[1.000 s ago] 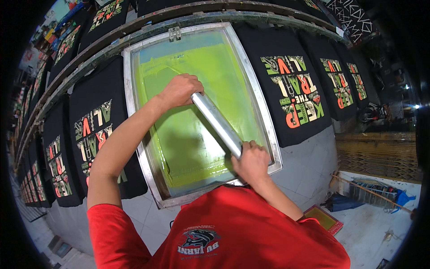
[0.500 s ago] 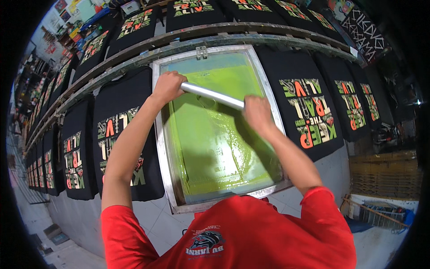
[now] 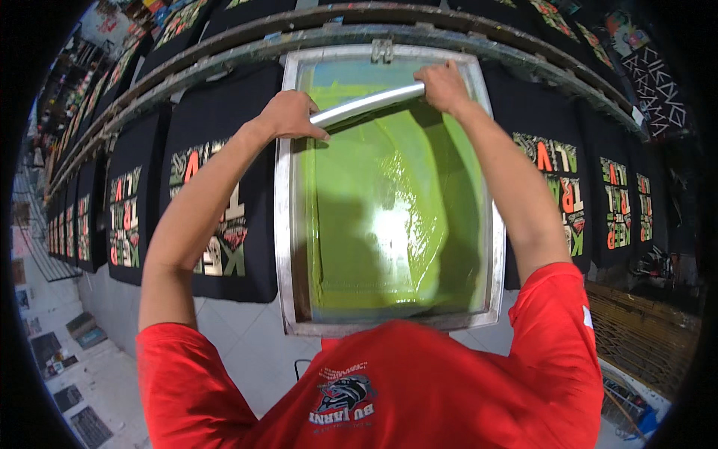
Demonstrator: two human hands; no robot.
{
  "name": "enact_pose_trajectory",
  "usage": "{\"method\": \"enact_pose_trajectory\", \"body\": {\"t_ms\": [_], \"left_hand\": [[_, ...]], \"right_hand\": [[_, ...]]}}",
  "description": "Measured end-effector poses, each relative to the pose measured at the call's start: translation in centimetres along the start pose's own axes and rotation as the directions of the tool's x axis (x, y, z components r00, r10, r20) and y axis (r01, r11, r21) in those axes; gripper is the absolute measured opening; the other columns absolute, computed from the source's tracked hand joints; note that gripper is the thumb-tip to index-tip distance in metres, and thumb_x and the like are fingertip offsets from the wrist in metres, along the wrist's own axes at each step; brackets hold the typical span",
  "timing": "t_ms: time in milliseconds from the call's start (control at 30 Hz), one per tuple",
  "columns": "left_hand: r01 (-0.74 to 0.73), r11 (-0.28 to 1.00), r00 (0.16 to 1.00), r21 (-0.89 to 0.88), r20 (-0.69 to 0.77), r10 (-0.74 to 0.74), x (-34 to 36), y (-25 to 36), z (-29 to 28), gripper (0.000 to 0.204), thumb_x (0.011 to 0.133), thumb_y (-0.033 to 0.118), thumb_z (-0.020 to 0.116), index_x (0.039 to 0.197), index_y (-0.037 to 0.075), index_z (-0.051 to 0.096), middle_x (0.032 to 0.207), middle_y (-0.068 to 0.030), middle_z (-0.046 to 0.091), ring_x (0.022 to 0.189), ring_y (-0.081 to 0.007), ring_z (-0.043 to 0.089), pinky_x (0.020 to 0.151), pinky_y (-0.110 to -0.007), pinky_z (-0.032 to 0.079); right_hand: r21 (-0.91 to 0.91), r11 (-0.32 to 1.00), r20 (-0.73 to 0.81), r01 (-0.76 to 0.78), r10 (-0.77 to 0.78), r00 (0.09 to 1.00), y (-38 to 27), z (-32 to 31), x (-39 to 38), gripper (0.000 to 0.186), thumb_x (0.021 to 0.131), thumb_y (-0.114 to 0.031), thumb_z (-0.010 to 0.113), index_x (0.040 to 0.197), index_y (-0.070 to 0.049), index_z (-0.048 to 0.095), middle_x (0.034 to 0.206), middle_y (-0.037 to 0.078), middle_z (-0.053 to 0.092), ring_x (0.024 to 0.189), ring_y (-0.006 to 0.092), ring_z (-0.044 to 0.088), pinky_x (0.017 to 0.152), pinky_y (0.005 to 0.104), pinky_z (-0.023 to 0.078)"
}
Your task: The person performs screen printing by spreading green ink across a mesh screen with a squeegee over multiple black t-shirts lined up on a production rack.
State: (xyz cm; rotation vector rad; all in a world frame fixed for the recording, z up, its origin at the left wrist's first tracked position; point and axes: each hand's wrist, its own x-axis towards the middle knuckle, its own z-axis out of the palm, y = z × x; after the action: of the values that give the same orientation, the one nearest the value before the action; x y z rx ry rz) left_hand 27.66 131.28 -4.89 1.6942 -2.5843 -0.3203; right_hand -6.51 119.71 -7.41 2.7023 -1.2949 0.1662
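Observation:
A metal-framed printing screen (image 3: 283,224) lies before me, its mesh (image 3: 359,262) coated with wet, shiny lime-green ink. Across its far part I hold a silver squeegee (image 3: 370,103) by both ends, tilted so that its right end is farther away. My left hand (image 3: 290,116) grips the left end, near the frame's left side. My right hand (image 3: 444,86) is closed round the other end, close to the far right corner. The squeegee's lower edge is partly hidden, so contact with the mesh is hard to tell.
Black printed T-shirts lie on boards on both sides, one at the left (image 3: 217,187) and one at the right (image 3: 550,150). A long rail (image 3: 247,56) runs behind the screen, with more shirts beyond it. A metal hinge clamp (image 3: 382,51) sits at the frame's far edge.
My right hand has pushed its squeegee end away toward the screen's far edge, reversing the tilt. The view has shifted too, and a smooth curved streak now shows in the ink at the right.

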Motion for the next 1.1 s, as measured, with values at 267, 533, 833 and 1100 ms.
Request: {"method": "enact_pose_trajectory", "body": {"t_ms": [267, 533, 833, 1100], "left_hand": [[0.070, 0.964, 0.952, -0.257, 0.307, 0.013, -18.9, 11.5, 3.0, 0.067, 0.068, 0.075, 0.080, 0.082, 0.010, 0.078, 0.065, -0.0119, 0.069, 0.068, -0.0331, 0.071, 0.073, -0.043, 0.059], [0.304, 0.847, 0.950, -0.436, 0.077, -0.302, -22.0, 27.0, 8.3, 0.061, 0.079, 0.063, 0.078, 0.094, 0.005, 0.069, 0.066, -0.0198, 0.068, 0.065, -0.0396, 0.071, 0.061, -0.052, 0.057], [0.325, 0.899, 0.910, -0.294, -0.161, -0.381, -9.5, 15.0, 4.9, 0.032, 0.080, 0.023, 0.076, 0.108, 0.009, 0.072, 0.089, -0.0204, 0.073, 0.083, -0.0382, 0.071, 0.071, -0.048, 0.058], [0.091, 0.995, 0.955, 0.047, -0.288, -0.073, 5.2, 0.0, 3.4, 0.030, 0.076, 0.028, 0.085, 0.104, 0.017, 0.077, 0.093, -0.0154, 0.075, 0.093, -0.0367, 0.072, 0.081, -0.049, 0.058]], "right_hand": [[0.189, 0.869, -0.059, 0.457, -0.454, 0.889, -10.3, -1.7, -5.2, 0.016, 0.088, -0.004, 0.061, 0.090, -0.016, 0.072, 0.095, 0.001, 0.069, 0.103, 0.0207, 0.062, 0.104, 0.0489, 0.038], [0.186, 0.745, -0.142, 0.641, -0.625, 0.768, -10.4, -2.9, -7.8, 0.009, 0.087, -0.006, 0.063, 0.089, -0.013, 0.068, 0.091, 0.000, 0.062, 0.102, 0.0196, 0.060, 0.109, 0.0498, 0.037], [0.129, 0.988, -0.102, 0.084, -0.071, 0.992, -0.5, -6.2, -11.0, 0.021, 0.073, 0.002, 0.070, 0.090, -0.010, 0.070, 0.088, 0.007, 0.067, 0.098, 0.0269, 0.064, 0.093, 0.0438, 0.042], [0.056, 0.980, -0.237, -0.192, 0.200, 0.951, -0.6, -0.1, -6.4, 0.031, 0.072, -0.021, 0.087, 0.097, -0.009, 0.073, 0.098, 0.011, 0.071, 0.101, 0.0314, 0.065, 0.087, 0.0454, 0.045]]}}
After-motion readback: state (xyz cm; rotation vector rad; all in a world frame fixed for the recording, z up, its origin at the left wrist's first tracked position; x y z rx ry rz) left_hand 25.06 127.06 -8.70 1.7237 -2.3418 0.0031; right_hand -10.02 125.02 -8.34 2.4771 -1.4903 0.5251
